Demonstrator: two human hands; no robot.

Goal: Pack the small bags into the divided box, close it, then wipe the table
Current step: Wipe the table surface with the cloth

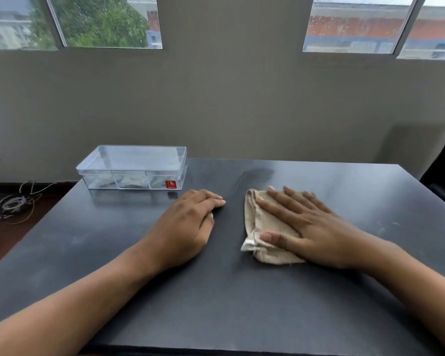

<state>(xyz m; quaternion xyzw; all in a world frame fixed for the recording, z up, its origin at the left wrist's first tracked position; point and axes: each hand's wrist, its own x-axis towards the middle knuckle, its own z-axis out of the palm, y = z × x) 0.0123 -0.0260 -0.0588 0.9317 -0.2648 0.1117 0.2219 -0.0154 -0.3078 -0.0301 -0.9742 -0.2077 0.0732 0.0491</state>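
Head view: the clear divided box [132, 167] stands lidded at the far left corner of the dark table [216, 291]; its contents are indistinct. Right hand [303, 227] presses flat, fingers straight, on the beige cloth [257, 219]. Left hand [188, 224] rests on the table, fingers loosely curled, holding nothing.

The only marking is a small red sticker [171, 184] with a white emblem on the clear divided box [131, 167], its lettering too small to read.
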